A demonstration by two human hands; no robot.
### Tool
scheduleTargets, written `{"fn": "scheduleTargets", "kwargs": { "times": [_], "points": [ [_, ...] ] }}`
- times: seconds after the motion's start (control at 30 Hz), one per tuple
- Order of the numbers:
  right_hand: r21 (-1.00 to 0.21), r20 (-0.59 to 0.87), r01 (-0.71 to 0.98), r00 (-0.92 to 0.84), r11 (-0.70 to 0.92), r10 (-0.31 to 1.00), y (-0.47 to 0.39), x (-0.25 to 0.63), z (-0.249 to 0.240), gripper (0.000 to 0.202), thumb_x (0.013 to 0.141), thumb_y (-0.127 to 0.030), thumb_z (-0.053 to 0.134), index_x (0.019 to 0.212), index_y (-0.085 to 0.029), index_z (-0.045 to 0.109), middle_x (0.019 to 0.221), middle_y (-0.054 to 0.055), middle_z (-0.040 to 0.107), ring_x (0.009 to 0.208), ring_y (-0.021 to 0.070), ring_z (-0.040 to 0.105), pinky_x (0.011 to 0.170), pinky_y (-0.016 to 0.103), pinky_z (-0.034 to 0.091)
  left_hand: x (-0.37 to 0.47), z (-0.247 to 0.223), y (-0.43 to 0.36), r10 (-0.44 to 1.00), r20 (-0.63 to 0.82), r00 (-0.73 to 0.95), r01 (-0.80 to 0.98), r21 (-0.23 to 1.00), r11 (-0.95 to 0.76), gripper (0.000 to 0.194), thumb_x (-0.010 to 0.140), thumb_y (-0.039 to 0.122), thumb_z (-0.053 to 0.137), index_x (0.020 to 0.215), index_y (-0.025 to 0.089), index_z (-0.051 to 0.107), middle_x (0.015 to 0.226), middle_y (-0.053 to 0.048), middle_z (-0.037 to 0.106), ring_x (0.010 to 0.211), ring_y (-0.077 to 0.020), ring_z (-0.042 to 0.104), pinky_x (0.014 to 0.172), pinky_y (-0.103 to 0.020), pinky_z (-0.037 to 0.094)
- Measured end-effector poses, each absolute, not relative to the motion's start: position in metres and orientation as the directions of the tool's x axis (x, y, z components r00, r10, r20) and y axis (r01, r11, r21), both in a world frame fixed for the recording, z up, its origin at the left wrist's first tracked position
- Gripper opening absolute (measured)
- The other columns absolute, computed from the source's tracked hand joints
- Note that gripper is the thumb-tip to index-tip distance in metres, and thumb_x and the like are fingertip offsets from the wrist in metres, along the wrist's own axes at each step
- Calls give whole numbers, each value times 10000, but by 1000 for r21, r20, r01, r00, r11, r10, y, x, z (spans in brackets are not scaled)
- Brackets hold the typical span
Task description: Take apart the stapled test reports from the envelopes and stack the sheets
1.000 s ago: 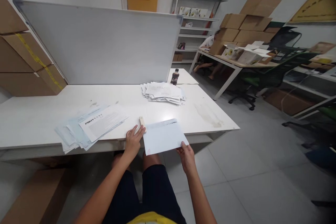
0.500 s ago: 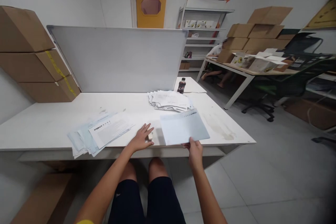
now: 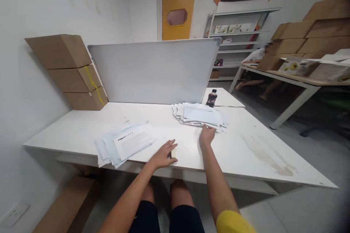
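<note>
Near the desk's front edge, my left hand (image 3: 164, 154) has its thumb and fingers around a small beige-and-dark block (image 3: 174, 153). The hand covers part of the block. My right hand (image 3: 207, 135) is closed at the front edge of a messy paper pile (image 3: 188, 120), its fingertips partly hidden among the sheets. On top of this pile lies a light blue sheet (image 3: 201, 114), just beyond the right hand. To the left of my hands, a fanned stack of printed papers (image 3: 133, 140) reaches the desk's front edge.
A whiteboard (image 3: 155, 72) stands along the desk's back, beside stacked cardboard boxes (image 3: 78, 80). A dark drink bottle (image 3: 212, 98) stands behind the paper pile. Stains mark the white desk (image 3: 235, 160) at right. A person (image 3: 254, 56) sits at another table (image 3: 290, 79).
My right hand has moved forward to the pile, and the light blue sheet it held now lies on top. My left hand stays around the block. The view has swung left.
</note>
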State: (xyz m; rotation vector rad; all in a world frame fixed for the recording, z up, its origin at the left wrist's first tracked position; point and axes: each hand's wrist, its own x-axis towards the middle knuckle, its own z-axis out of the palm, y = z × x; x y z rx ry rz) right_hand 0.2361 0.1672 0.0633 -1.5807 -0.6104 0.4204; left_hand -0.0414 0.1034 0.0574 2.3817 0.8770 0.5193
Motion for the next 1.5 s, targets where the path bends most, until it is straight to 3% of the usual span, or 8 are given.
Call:
{"fn": "scheduleTargets", "kwargs": {
  "times": [0.23, 0.37, 0.5, 0.63, 0.83, 1.07, 1.27, 1.5],
  "points": [
    [-930, 184, 362, 607, -63, 773, 99, 202, 24, 313, 787, -454, 489, 945, -190, 554, 736, 23, 609, 675, 193, 572, 650, 317, 445, -34, 57, 94, 638, 228, 736, 433, 565, -702, 903, 750, 356, 662, 1486, 149, 183, 1563, -152, 131, 1434, -262, 146, 1161, -428, 189],
    [-873, 259, 487, 499, -20, 827, 55, 188, 16, 432, 817, -446, 458, 1117, -150, 553, 1042, 124, 632, 938, 229, 587, 835, 366, 455, -37, 56, 75, 663, 365, 654, 352, 628, -694, 731, 811, 321, 570, 1460, 176, 265, 1543, -124, 236, 1416, -239, 225, 1156, -428, 214],
    [-505, 423, 863, 274, -26, 864, 20, 160, 11, 469, 908, -378, 359, 1268, -116, 505, 1350, 186, 501, 1256, 284, 431, 1043, 459, 294, -88, 54, 63, 843, 497, 206, 444, 720, -533, 410, 924, 290, 341, 1272, 183, 530, 1328, -107, 558, 1331, -215, 398, 1111, -438, 303],
    [-282, 401, 950, 240, -131, 884, 12, 144, 10, 508, 946, -330, 255, 1338, -85, 466, 1427, 167, 442, 1312, 278, 383, 1059, 462, 246, -155, 51, 60, 853, 520, -42, 837, 485, -254, 477, 869, 326, 451, 1282, 101, 529, 1400, -184, 470, 1401, -357, 218, 1115, -602, 144],
    [-231, 386, 961, 232, -150, 893, 13, 147, 14, 542, 949, -337, 212, 1365, -79, 444, 1443, 160, 422, 1315, 268, 384, 1048, 442, 244, -158, 37, 28, 847, 482, 226, 926, 164, -340, 385, 916, 274, 400, 1237, 178, 590, 1331, -110, 562, 1326, -313, 385, 1129, -561, 132],
    [-192, 365, 977, 158, -92, 917, 8, 151, 12, 589, 954, -378, 167, 1364, -60, 445, 1442, 170, 419, 1322, 285, 368, 1039, 449, 253, -128, 26, 8, 818, 521, 244, 908, 173, -381, 445, 821, 61, 397, 1168, 210, 633, 1231, -76, 637, 1178, -256, 534, 1024, -435, 365],
    [-216, 381, 973, 159, -79, 911, 6, 151, 10, 603, 951, -385, 157, 1360, -54, 452, 1439, 173, 421, 1323, 296, 365, 1041, 463, 260, -131, 33, 15, 864, 489, 124, 958, 168, -233, 554, 782, 122, 463, 1335, 137, 501, 1422, -122, 461, 1366, -333, 315, 1098, -519, 261],
    [-268, 414, 962, 154, -42, 897, 6, 151, 9, 582, 946, -382, 205, 1349, -51, 465, 1421, 195, 438, 1317, 317, 376, 1033, 492, 278, -190, 61, 42, 884, 447, 133, 934, 241, -262, 555, 707, 68, 416, 1197, 214, 633, 1252, -51, 628, 1301, -268, 437, 1079, -461, 332]
  ]
}}
